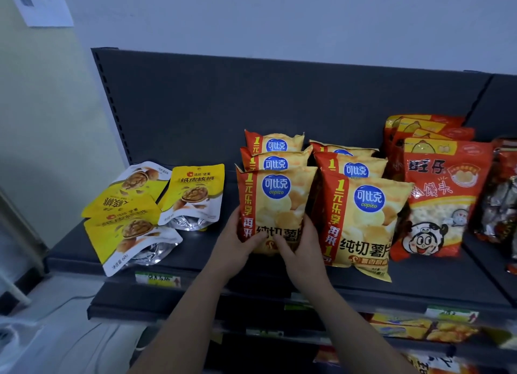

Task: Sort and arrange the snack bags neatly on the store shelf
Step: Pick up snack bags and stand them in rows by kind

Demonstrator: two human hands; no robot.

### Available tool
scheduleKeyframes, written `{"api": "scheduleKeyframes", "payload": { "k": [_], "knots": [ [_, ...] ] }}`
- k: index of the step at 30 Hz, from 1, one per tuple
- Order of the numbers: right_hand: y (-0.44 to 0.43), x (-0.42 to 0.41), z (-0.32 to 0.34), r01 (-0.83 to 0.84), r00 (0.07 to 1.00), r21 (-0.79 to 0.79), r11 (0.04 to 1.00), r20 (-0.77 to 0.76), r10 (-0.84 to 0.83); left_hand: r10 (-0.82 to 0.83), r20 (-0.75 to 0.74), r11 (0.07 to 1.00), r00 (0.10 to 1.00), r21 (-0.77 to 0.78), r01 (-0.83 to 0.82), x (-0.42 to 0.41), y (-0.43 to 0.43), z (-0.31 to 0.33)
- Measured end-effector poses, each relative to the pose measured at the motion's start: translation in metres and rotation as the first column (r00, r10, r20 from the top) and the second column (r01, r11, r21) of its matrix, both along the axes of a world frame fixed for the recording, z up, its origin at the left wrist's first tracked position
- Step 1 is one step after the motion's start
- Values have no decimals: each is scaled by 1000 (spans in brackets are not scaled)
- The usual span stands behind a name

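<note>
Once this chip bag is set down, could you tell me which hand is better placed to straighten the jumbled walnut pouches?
Probably the left. The left hand holds the chip bag at its left edge, on the side nearest the walnut pouches; the right hand would have to cross the left arm.

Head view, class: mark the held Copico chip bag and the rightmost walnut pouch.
held Copico chip bag (275, 208): head view, chip picture mid-front.
rightmost walnut pouch (193, 196): head view, walnut picture.
</note>
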State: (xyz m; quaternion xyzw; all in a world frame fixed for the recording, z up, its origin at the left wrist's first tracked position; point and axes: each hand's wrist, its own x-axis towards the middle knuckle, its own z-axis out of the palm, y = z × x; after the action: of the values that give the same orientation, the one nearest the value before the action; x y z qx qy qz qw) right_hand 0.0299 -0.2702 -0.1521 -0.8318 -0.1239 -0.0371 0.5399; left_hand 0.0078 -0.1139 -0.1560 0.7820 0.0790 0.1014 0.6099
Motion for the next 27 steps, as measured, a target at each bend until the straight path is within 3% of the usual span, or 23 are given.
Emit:
{"api": "scheduleKeyframes", "payload": {
  "k": [3, 8, 13, 16, 19, 22, 27],
  "knots": [
    [-2, -4, 7, 46, 998, -36, 998, 40, -45, 13, -6, 1000, 1000, 20, -13, -4, 1, 5],
    [2, -8, 25, 133, 951, -75, 988, 292, -105, 127, 10, 989, 992, 72, -128, -16, 6, 23],
    [32, -14, 49, 14, 893, -49, 999, 450, 10, 355, 132, 911, 925, 171, -374, -27, 32, 44],
    [59, -16, 58, -51, 875, -88, 995, 477, 87, 426, 125, 879, 896, 179, -443, -28, 59, 56],
    [90, -12, 62, -153, 897, -170, 974, 389, 209, 447, 47, 853, 893, 279, -442, -19, 95, 59],
    [126, 6, 55, -230, 947, -237, 944, 171, 273, 435, -35, 827, 900, 410, -384, -4, 132, 58],
    [170, 40, 43, -159, 976, -212, 964, -183, 121, 373, -252, 857, 893, 463, -227, 20, 176, 59]
  ]
}}
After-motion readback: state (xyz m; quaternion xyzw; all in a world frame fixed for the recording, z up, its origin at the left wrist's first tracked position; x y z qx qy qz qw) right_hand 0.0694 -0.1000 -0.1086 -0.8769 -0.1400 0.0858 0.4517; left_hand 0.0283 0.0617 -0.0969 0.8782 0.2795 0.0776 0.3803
